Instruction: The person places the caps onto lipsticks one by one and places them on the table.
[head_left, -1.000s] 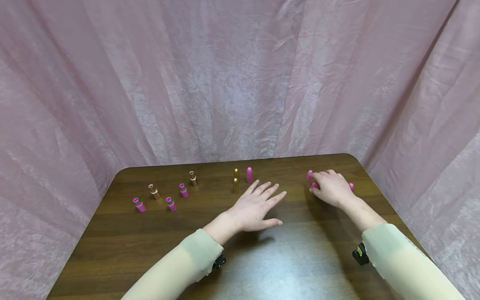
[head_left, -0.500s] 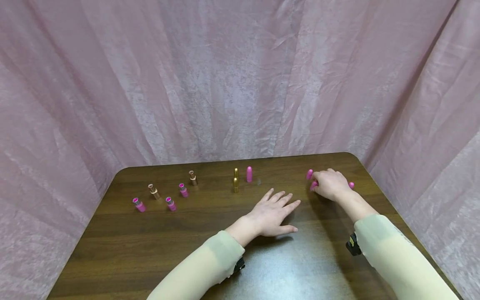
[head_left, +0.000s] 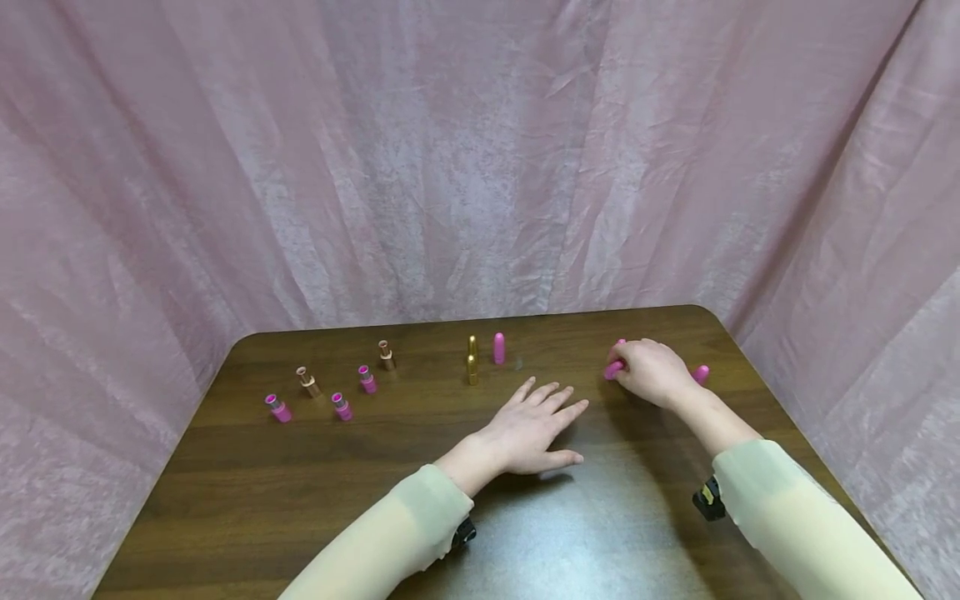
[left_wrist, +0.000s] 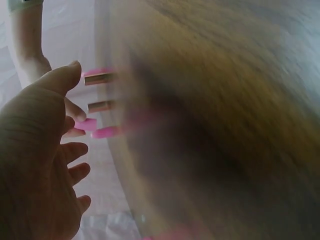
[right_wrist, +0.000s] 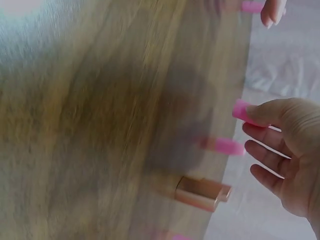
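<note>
My right hand (head_left: 651, 372) pinches a pink tube (head_left: 613, 370) between thumb and index finger, the remaining fingers loosely bent and holding nothing, as the right wrist view shows. The tube's long axis slants: its free end projects past my fingertips, downward and toward my left, and the left wrist view suggests that it is clear of the surface (head_left: 247, 500). A second tube (right_wrist: 227, 146) stands upright just beside the held one, largely masked by my right hand in the head view; farther right stand two gold pieces (left_wrist: 100, 106), seen upright from the left wrist, and a pink piece (head_left: 701, 374) shows beyond my right wrist. My left hand (head_left: 525, 437) lies to the left of the held tube and closer to my body, palm down, fingers straight and spread, gripping nothing; a shadow falls beneath it, but whether it touches the surface I cannot tell. The held tube is thus well apart from my left fingertips, to their right and slightly farther away. Beyond those fingertips stand a gold pair (head_left: 472, 369) and a pink stick (head_left: 498, 348); well to the left, five bases (head_left: 342, 407), three pink and two gold, stand collars upward.
</note>
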